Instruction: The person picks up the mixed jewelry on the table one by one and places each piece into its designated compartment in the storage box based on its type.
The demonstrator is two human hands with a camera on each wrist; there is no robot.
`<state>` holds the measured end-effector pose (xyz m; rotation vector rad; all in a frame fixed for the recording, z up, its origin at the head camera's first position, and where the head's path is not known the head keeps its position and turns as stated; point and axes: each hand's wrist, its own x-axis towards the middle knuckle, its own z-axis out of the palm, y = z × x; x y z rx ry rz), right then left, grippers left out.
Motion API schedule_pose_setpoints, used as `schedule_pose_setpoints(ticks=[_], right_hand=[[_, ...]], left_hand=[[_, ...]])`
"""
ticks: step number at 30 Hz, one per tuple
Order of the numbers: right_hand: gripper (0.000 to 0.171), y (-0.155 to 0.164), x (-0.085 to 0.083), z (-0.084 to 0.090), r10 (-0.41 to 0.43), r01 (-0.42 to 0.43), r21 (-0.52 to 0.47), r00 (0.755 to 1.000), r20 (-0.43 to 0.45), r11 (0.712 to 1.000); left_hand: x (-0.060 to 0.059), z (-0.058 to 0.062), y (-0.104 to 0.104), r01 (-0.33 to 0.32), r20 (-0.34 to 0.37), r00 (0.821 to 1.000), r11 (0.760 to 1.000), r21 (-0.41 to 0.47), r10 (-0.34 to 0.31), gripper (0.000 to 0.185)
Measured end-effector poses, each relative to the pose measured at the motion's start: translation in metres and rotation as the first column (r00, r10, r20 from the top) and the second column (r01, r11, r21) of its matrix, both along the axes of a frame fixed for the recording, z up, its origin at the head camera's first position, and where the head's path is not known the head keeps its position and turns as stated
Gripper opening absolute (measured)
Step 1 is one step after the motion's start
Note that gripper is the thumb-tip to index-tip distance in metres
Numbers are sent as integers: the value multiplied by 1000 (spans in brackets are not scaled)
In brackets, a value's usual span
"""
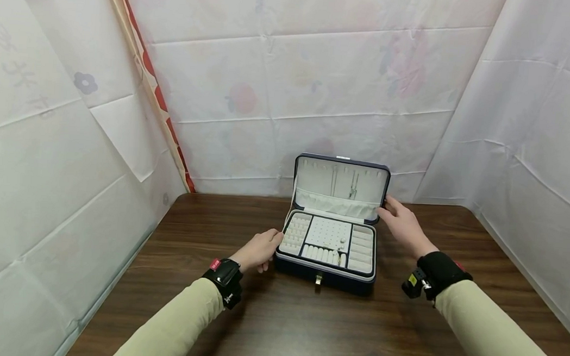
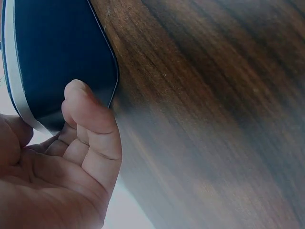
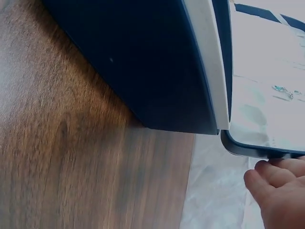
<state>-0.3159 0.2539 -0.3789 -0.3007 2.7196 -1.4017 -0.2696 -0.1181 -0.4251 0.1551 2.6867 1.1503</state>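
A navy jewelry box point(image 1: 325, 281) stands on the table with its lid point(image 1: 314, 174) raised. Necklaces point(image 1: 353, 186) hang inside the lid. White ring rolls point(image 1: 317, 253) and an earring board point(image 1: 329, 231) fill part of the tray, with small jewelry on them. My left hand point(image 1: 260, 249) holds the box at its left side, fingers bent against the navy wall point(image 2: 62, 52) in the left wrist view. At the lid's right edge, my right hand point(image 1: 403, 224) grips the rim, thumb toward the inside; its fingers point(image 3: 276, 174) show low in the right wrist view.
The brown wooden table point(image 1: 189, 226) extends around the box. White patterned sheeting point(image 1: 251, 89) hangs behind and on both sides, close to the table's back edge. A gold clasp point(image 1: 318, 278) sits on the box's front.
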Motion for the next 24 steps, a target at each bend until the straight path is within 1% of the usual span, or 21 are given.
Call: schedule_pose_setpoints(ticks=[7, 12, 15, 18, 21, 24], right_hand=[[76, 2, 1, 0, -4, 3, -18, 1000, -18, 1000], [78, 3, 5, 0, -20, 19, -19, 996, -84, 1000], [78, 2, 8, 1, -27, 27, -7, 989, -147, 1000], [74, 2, 10, 1, -38, 38, -4, 979, -202, 999], [73, 1, 10, 0, -61, 57, -26, 972, -226, 998], [75, 0, 11, 1, -91, 82, -51, 970, -225, 995]], left_hand=[[2, 2, 0, -5, 8, 1000, 1000, 11, 5, 44], [3, 2, -1, 1, 3, 1000, 1000, 15, -1, 43], [3, 2, -2, 2, 6, 1000, 1000, 20, -2, 43], [3, 2, -2, 1, 10, 1000, 1000, 26, -1, 43], [3, 2, -1, 4, 14, 1000, 1000, 30, -5, 43], [3, 3, -1, 4, 14, 1000, 999, 36, -5, 42]])
